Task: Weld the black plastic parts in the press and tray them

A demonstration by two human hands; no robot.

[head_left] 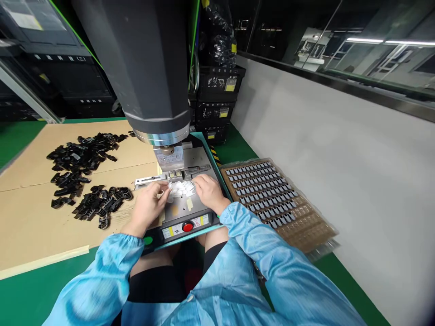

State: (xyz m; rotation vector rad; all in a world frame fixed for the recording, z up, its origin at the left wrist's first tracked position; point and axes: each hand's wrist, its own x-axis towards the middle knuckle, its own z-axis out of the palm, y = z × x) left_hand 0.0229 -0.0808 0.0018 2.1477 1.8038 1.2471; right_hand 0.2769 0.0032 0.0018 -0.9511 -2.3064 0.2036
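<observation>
A small heap of flat white pieces (182,189) lies on the metal plate (197,156) of a machine. At the heap's left edge, my left hand (149,203) has thumb and fingertips drawn together; what is between them is too small to make out. My right hand (210,192) is at the heap's right side, its fingers curled and the tips pinched near the outermost pieces. Just behind the heap sits a metal fixture (175,174) with small round parts in it. The machine's dark head (146,68) hangs above the fixture.
Black plastic parts (84,156) lie in loose piles on the cardboard (30,181) to the left. To the right, a tray (306,226) holds rows of grey-white pieces. A red button (187,226) is on the machine's front edge. Black crates (217,86) stand stacked behind.
</observation>
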